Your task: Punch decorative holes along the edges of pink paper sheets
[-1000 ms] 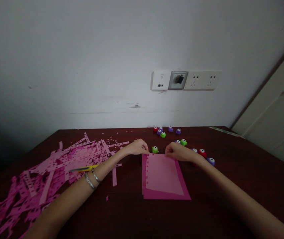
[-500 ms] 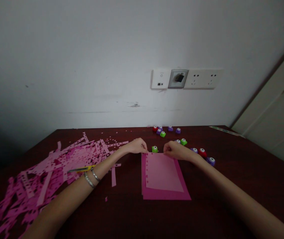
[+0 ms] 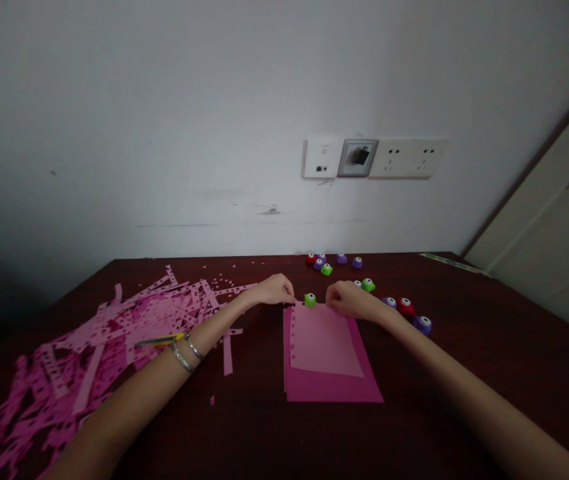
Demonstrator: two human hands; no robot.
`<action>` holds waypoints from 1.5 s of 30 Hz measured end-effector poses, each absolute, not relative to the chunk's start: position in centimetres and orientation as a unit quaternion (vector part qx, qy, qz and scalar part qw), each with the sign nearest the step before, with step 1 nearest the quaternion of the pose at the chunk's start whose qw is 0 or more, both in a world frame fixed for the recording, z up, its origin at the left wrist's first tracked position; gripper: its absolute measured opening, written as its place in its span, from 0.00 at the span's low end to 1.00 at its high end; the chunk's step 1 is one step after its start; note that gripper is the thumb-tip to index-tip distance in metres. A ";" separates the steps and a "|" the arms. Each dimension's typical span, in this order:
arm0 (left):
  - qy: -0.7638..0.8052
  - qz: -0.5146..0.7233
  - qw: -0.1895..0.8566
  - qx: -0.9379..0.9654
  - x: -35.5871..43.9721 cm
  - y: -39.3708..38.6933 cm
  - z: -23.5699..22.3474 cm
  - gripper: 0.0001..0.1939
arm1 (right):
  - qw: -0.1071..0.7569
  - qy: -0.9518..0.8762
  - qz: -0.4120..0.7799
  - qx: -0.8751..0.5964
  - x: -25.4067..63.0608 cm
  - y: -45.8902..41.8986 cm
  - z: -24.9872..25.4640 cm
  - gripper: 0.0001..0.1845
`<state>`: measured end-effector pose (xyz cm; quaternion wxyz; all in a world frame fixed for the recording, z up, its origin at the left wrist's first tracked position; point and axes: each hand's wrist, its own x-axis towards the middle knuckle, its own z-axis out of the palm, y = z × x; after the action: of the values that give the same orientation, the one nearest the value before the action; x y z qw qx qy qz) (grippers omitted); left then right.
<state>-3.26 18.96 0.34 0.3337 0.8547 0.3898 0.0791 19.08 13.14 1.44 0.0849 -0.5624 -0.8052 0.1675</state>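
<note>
My left hand [image 3: 277,290] pinches the far left corner of a light pink paper sheet [image 3: 324,340]. Small punched shapes run down the sheet's left edge. At the far edge, toward its right corner, the fingers of my right hand [image 3: 348,299] are closed on the same sheet. Between the two hands a green craft punch [image 3: 310,300] sits right at the sheet's far edge; whether paper is inside its slot I cannot tell. Beneath lies a stack of darker pink paper [image 3: 334,390], showing along the near and right sides.
A heap of punched pink strips [image 3: 129,327] covers the table's left side, with a yellow utility knife [image 3: 162,340] on it. Purple, green and red punches [image 3: 405,307] stand behind and right of my right hand. Behind the table is a wall with sockets [image 3: 407,159].
Both hands have slid the light pink sheet slightly away from me, so its far edge now meets the green punch. More of the darker paper shows along the near side.
</note>
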 end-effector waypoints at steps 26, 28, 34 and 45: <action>0.405 0.131 0.293 0.856 -2.7 19.2 3.2 0.19 | 0.111 -0.756 0.338 -0.550 18.7 15.3 3.3 0.28; 0.384 0.109 0.317 0.860 -2.2 19.2 3.5 0.21 | 0.097 -0.739 0.388 -0.542 18.5 15.7 3.2 0.28; 0.357 0.039 0.377 0.854 -0.8 19.3 3.5 0.26 | 0.049 -0.707 0.436 -0.554 18.1 16.4 2.7 0.23; 0.420 -0.095 0.469 0.771 0.3 21.1 2.7 0.22 | -0.071 -0.648 0.476 -0.590 16.2 17.4 4.7 0.09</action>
<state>0.30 21.13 2.72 0.4694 0.7709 0.4200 -0.0945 16.21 17.37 4.65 -0.0711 -0.5899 -0.6483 0.4761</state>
